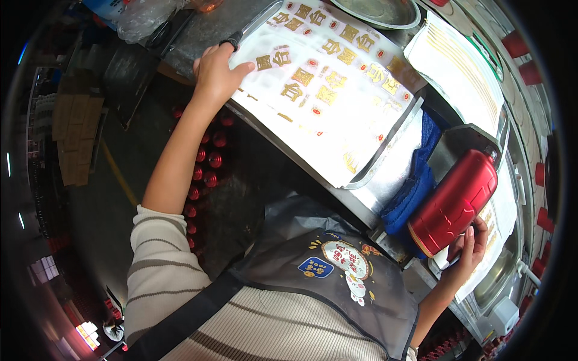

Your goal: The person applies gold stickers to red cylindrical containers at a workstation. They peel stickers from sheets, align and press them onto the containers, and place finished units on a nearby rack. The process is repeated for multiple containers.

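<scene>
My left hand (218, 75) is at the upper left corner of a white decal sheet (259, 96) printed with gold characters and small red ovals. Its thumb is stretched out over the sheet, and a black band or cover shows at the fingertips. The sheet lies in a shallow metal tray (394, 133). At the right, a glossy red bottle (454, 201) with a gold base rim lies tilted beside a bunched blue cloth (411, 180). Close against the bottle's lower side, my right hand (471, 248) has curled fingers. A small white piece (442, 257) shows by them, partly hidden.
A metal basin (385, 13) stands beyond the tray. More gold-striped sheets (460, 66) are stacked at the right. Farther right runs a curved line carrying red pieces (516, 44). Red bottles (211, 178) stand below the table, and cardboard boxes (75, 126) are piled far left.
</scene>
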Motion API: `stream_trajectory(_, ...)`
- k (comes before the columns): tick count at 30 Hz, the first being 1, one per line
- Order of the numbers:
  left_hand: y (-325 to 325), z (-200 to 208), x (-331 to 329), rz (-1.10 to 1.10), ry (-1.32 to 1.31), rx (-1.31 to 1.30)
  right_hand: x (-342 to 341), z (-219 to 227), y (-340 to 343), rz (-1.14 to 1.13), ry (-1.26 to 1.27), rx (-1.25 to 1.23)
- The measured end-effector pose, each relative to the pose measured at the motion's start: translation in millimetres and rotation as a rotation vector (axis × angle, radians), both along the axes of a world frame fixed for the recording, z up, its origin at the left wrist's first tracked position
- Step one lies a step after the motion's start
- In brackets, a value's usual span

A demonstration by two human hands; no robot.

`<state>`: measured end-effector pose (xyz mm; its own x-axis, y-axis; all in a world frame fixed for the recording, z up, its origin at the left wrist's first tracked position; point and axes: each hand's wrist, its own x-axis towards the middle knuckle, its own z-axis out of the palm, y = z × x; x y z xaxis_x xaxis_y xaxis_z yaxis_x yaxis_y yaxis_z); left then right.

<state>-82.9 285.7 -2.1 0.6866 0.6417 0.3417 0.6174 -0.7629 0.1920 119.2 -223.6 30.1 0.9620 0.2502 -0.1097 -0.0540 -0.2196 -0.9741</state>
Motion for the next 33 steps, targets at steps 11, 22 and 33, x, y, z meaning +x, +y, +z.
stream_trajectory(11,49.3,-2.1,23.2,-0.255,0.037,0.074,-5.1,0.4,5.1,-0.031,-0.054,-0.035)
stream_trajectory(22,36.9,-2.1,15.6,-0.01,-0.211,-0.161,3.6,-1.8,-4.1,-0.011,0.008,-0.03)
stream_trajectory(33,21.1,3.5,36.2,0.23,0.051,-0.106,2.4,-2.5,-2.5,-0.014,0.023,-0.039)
